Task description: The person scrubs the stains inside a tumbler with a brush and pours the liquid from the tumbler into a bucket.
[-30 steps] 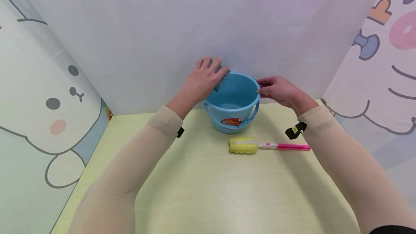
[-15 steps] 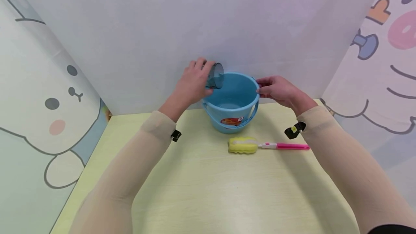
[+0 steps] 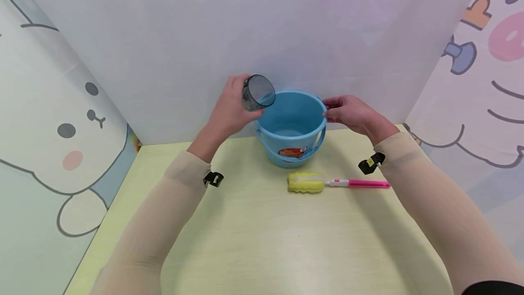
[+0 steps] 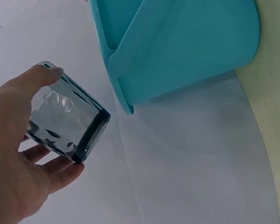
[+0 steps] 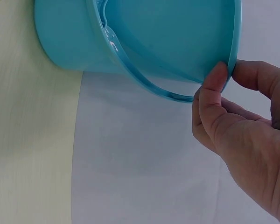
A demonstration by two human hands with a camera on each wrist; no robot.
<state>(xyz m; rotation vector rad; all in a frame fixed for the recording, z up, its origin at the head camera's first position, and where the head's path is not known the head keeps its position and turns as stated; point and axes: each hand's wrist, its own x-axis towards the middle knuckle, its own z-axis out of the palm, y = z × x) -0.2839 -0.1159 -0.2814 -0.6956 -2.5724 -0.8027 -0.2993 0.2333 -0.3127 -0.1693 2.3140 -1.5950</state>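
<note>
My left hand (image 3: 231,109) grips a dark transparent glass (image 3: 259,92), held tilted with its mouth toward me, just left of and above the rim of a blue bucket (image 3: 291,149). In the left wrist view the glass (image 4: 67,116) sits between thumb and fingers, apart from the bucket (image 4: 191,51). On the other side, my right hand (image 3: 351,114) pinches the bucket's right rim between thumb and fingers, which the right wrist view shows close to the hanging handle (image 5: 158,91). The bucket stands upright, and some water seems to lie at its bottom.
A sponge brush (image 3: 306,182) with a yellow head and pink handle lies on the pale wooden table (image 3: 286,240), in front of the bucket. A plain white wall (image 3: 262,22) rises behind, and cartoon-printed panels (image 3: 78,140) stand at both sides.
My left hand has drawn back leftward from over the bucket and turned the glass so its mouth now faces more upward and toward me. The right hand and bucket stay where they were.
</note>
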